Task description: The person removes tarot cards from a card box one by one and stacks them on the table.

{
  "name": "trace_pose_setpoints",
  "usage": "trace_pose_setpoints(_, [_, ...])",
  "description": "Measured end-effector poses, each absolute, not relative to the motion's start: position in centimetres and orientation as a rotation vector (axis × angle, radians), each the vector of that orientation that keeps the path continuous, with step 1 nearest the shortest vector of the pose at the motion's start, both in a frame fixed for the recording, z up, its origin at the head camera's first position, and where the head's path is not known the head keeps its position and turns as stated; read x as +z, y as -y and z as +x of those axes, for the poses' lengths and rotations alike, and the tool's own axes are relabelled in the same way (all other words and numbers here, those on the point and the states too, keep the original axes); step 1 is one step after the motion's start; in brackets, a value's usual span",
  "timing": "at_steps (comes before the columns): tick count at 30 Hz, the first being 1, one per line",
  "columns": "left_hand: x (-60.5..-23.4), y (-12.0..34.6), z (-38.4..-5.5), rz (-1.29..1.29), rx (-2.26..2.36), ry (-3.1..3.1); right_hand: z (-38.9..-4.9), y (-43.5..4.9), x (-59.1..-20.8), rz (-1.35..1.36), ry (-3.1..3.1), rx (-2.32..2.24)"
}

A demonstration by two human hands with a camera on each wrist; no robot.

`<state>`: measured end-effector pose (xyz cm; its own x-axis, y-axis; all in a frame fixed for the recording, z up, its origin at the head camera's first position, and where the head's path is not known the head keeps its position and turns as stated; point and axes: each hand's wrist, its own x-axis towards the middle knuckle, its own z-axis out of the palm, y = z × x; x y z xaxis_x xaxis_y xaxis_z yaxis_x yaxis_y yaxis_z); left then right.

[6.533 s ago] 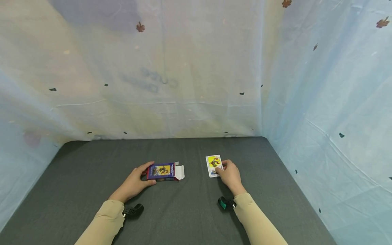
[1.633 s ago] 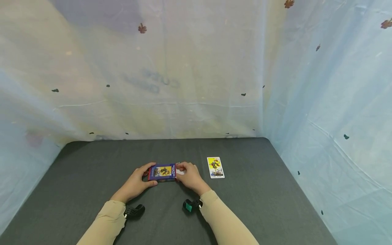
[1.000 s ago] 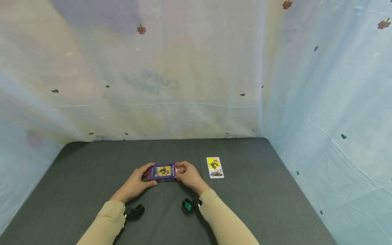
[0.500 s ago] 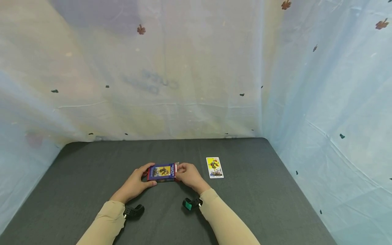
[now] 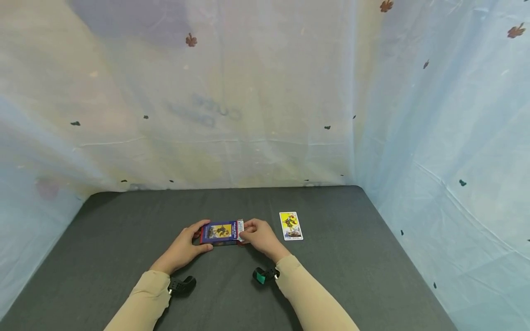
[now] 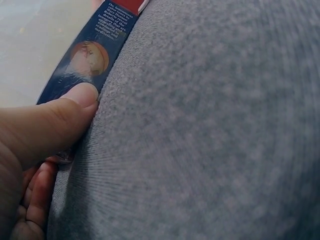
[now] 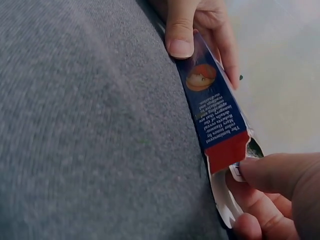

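A blue-and-red card box [image 5: 218, 232] with a picture on its face lies on the dark cloth. My left hand [image 5: 182, 246] grips its left end, thumb on the near side and fingers on the far side. At the open right end, my right hand [image 5: 262, 238] pinches a tarot card [image 7: 237, 172] between thumb and fingers, its edge sticking out of the box. The white end flap [image 7: 224, 197] hangs out below it in the right wrist view. Another tarot card [image 5: 291, 226], yellow with a figure, lies face up to the right of the right hand.
A grey-black cloth covers the table [image 5: 356, 276]. Pale patterned curtains [image 5: 265, 92] hang behind it and along both sides. Each wrist wears a black camera strap [image 5: 182, 286], close over the cloth.
Earlier the right hand set the yellow tarot card down, then moved left to the box's open end. Now it has drawn slightly right, and a card's edge shows out of the box.
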<state>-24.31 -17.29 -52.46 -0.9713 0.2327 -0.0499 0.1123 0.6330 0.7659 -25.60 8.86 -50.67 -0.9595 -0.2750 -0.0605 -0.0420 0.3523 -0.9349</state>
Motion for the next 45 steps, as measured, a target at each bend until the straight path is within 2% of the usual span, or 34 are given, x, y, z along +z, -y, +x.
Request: trace_pose_setpoints(45, [-52.7,17.4,-24.3,0.296,1.263,-2.712,-25.5,-10.7,-50.4,-0.246,-2.456,-1.672])
